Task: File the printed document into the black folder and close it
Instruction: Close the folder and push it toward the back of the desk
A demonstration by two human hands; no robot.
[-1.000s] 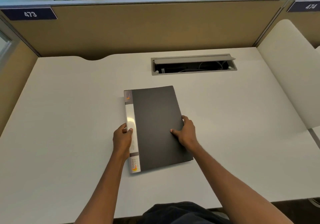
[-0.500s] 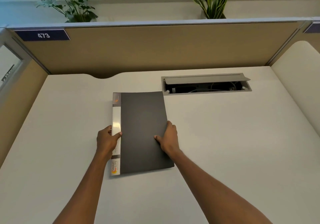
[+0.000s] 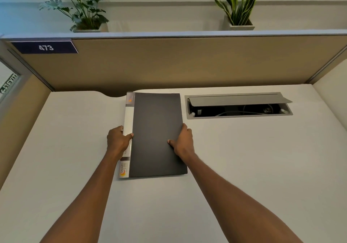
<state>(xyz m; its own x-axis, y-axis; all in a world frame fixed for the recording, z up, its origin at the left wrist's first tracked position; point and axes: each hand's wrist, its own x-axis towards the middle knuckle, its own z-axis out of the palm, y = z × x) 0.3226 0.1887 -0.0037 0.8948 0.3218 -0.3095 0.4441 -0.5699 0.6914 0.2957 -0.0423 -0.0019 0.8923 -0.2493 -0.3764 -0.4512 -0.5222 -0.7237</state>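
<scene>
The black folder (image 3: 155,130) lies closed and flat on the white desk (image 3: 244,158), its white labelled spine on the left side. My left hand (image 3: 118,141) grips the spine edge, thumb on top. My right hand (image 3: 183,142) holds the folder's right edge, thumb pressed on the cover. The folder's far end reaches the desk's back edge by the notch. No printed document shows anywhere; whatever is inside the folder is hidden.
An open grey cable tray (image 3: 238,105) with wires is sunk into the desk right of the folder. A tan partition (image 3: 187,64) labelled 473 walls the back, with two potted plants (image 3: 84,11) above. Side panels close the desk left and right.
Both hands have slid the closed folder away from me towards the back partition and slightly left. The camera has tilted up, bringing the plants into view.
</scene>
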